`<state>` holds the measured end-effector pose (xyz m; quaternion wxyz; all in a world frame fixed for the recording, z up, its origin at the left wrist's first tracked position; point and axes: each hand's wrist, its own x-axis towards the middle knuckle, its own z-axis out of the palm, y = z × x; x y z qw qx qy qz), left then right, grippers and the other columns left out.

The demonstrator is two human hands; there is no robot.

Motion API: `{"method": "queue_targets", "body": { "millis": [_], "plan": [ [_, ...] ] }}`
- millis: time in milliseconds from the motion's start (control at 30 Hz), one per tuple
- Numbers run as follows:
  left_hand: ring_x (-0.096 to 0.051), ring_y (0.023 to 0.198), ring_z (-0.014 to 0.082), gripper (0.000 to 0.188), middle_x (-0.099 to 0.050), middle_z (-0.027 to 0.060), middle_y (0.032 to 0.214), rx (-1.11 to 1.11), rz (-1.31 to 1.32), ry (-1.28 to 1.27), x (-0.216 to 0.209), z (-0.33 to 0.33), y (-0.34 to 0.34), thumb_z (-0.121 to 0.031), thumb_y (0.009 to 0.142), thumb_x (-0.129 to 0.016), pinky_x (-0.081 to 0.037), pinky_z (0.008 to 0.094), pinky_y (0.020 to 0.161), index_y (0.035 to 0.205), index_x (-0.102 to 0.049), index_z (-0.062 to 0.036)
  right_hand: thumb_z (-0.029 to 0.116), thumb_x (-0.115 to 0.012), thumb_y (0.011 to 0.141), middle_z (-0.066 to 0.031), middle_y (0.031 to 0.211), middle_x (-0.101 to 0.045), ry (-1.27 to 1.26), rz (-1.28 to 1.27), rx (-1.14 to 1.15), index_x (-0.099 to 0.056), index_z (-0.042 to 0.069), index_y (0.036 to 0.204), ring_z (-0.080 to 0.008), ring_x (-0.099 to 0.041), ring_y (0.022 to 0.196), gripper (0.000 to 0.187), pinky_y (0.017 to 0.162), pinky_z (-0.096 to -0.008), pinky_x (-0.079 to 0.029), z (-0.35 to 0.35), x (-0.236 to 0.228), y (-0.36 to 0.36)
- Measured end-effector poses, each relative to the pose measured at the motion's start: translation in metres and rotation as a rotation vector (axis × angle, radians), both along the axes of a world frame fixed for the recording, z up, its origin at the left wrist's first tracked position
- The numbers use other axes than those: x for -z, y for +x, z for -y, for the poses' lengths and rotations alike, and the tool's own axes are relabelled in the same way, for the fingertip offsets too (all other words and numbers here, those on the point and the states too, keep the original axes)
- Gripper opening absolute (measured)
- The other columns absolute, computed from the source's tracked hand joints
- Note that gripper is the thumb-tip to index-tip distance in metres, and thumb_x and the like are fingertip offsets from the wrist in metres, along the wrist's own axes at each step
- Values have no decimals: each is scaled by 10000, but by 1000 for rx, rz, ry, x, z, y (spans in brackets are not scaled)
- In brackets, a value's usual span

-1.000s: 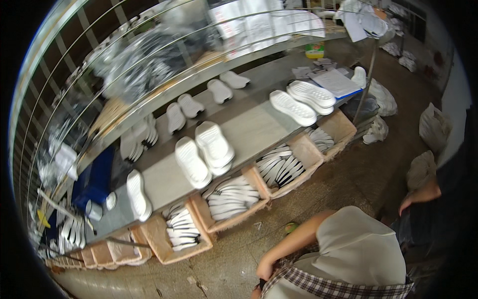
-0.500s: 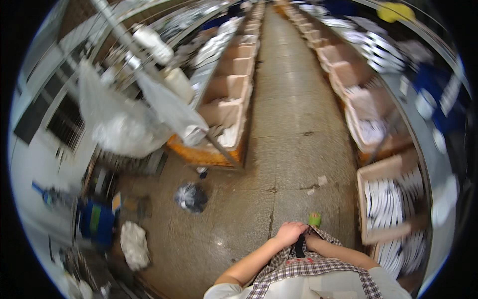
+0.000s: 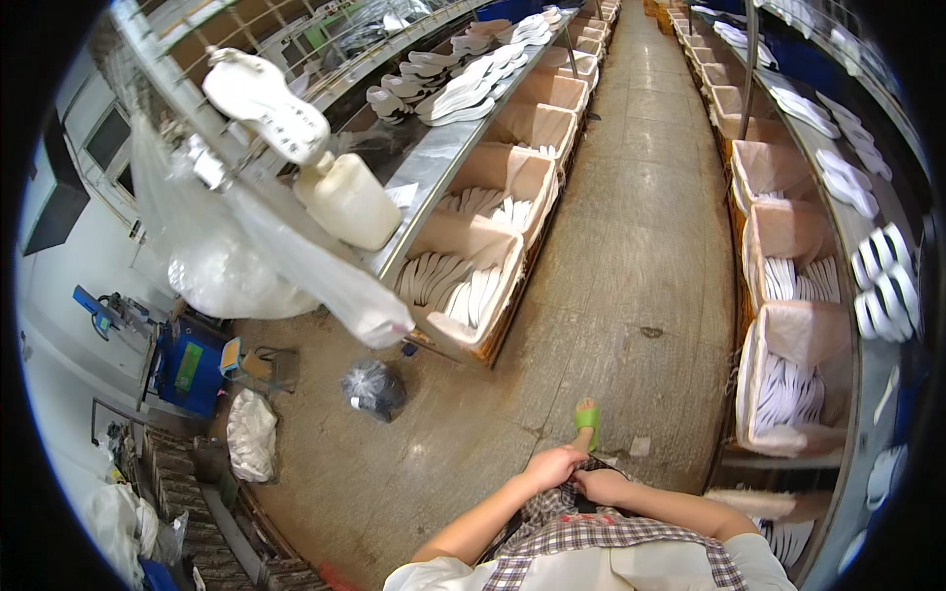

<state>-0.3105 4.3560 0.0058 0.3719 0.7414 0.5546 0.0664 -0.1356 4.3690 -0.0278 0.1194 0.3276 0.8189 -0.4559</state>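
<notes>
My left hand (image 3: 554, 467) is closed at the front of the brown-and-white checked apron (image 3: 611, 530), gripping a fold of its cloth. Close beside it, my right hand (image 3: 599, 485) has its fingers curled into the same gathered cloth. The two hands nearly touch at waist height. Something dark shows between them, but what it is stays partly hidden. Beyond the hands, a foot in a green slipper (image 3: 587, 416) stands on the floor.
Lined baskets of white shoe soles (image 3: 478, 295) stand under the left bench; more baskets (image 3: 788, 384) line the right. A plastic jug (image 3: 350, 202) and hanging plastic bags (image 3: 236, 266) are at the left. A dark bag (image 3: 373, 389) and white sack (image 3: 252, 435) lie on the floor.
The view has swung, so the aisle now leans right and the left bench shows larger. Both hands stay at the apron, slightly further left in the picture. A foot has come forward.
</notes>
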Motion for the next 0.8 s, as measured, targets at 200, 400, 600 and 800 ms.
{"method": "queue_targets", "body": {
  "millis": [200, 400, 600, 800],
  "plan": [
    [-611, 894, 304, 233, -640, 129, 1004, -38, 194, -32, 17, -207, -19, -115, 785, -540, -487, 382, 756, 979, -670, -110, 258, -495, 874, -226, 881, -617, -5, 101, 118, -558, 32, 940, -408, -596, 843, 244, 731, -478, -465, -211, -44, 13],
    [-617, 894, 308, 223, -655, 147, 960, -143, 361, 292, -34, -393, -58, -105, 787, -564, -489, 383, 815, 983, -655, -52, 140, -463, 936, -100, 764, -607, -381, -318, 679, -516, 9, 939, -166, -602, 690, 141, 619, -289, -483, -390, -78, 43],
    [-404, 1211, 388, 560, -438, 267, 1291, -1255, -589, 919, -100, -528, -279, -220, 824, -591, -294, 446, 1044, 1267, -411, 71, 208, -444, 970, -2, 677, -493, -215, -1012, 1248, -494, 70, 998, -61, -386, 524, 149, 473, -205, -309, -563, -79, 77],
    [-564, 1010, 341, 842, -581, 177, 1122, -1587, -1115, 244, -91, -532, -355, -769, 688, -504, -456, 474, 831, 1079, -582, -28, 246, -423, 962, -21, 717, -548, -226, -917, 1148, -522, 25, 1115, -66, -417, 544, 286, 496, -208, -330, -768, -105, 119]
  ]
}}
